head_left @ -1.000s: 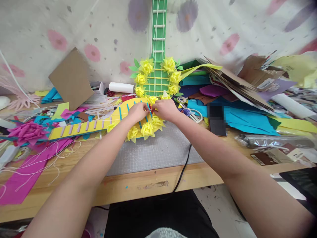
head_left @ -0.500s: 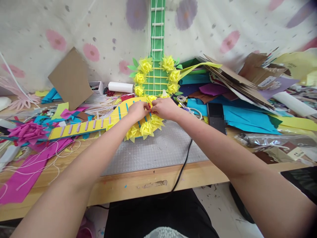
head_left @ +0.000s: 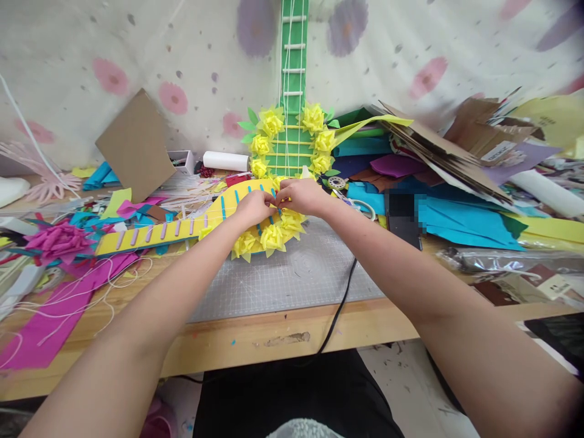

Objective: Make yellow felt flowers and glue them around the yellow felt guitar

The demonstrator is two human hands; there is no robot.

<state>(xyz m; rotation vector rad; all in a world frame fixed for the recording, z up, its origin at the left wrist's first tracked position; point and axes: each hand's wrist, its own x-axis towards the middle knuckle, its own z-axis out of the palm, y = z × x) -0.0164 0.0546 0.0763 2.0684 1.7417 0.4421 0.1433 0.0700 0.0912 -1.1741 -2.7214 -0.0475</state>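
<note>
A yellow handmade toy guitar [head_left: 228, 205] with blue bars, pale strings and yellow paper flowers [head_left: 274, 236] lies on the grey cutting mat [head_left: 292, 280], its neck pointing left. Both my hands are at the right end of its body, their fingertips nearly meeting. My left hand [head_left: 253, 208] is closed in a pinch over the blue bars. Just right of it, my right hand [head_left: 301, 196] is also pinched, beside the flowers. Whatever the fingertips hold is hidden. Behind them stands a green toy guitar [head_left: 294, 115] with white strings and yellow flowers, leaning upright against the curtain.
Scissors [head_left: 362, 207] and a black phone [head_left: 404, 222] lie to the right, near blue sheets [head_left: 465, 225] and stacked cardboard [head_left: 438, 149]. A magenta flower [head_left: 61, 240], loose white string and paper scraps cover the left. A black cable [head_left: 340, 310] hangs over the front edge.
The small red piece that showed between my fingertips is now out of sight. My hands stay in nearly the same place; the whole view has shifted slightly.
</note>
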